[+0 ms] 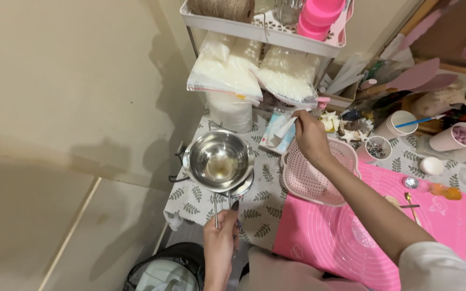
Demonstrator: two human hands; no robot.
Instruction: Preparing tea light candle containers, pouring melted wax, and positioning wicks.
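A white shelf rack (pixel 254 29) with bags of white flakes (pixel 227 67) crowds the back of the table (pixel 190 202), beside cups, star shapes and a pink silicone mat (pixel 341 237). A pink colander (pixel 311 180) sits just under the right forearm. The steel melting pot (pixel 219 160) stands near the table's front left edge; the left hand (pixel 221 245) is closed around its long handle. The right hand (pixel 311 137) pinches a white tissue (pixel 286 126) rising from a pale blue pack (pixel 276 137) behind the colander.

Twine spool (pixel 221 8) cut by top edge; pink basket's (pixel 319 180) contents hidden.
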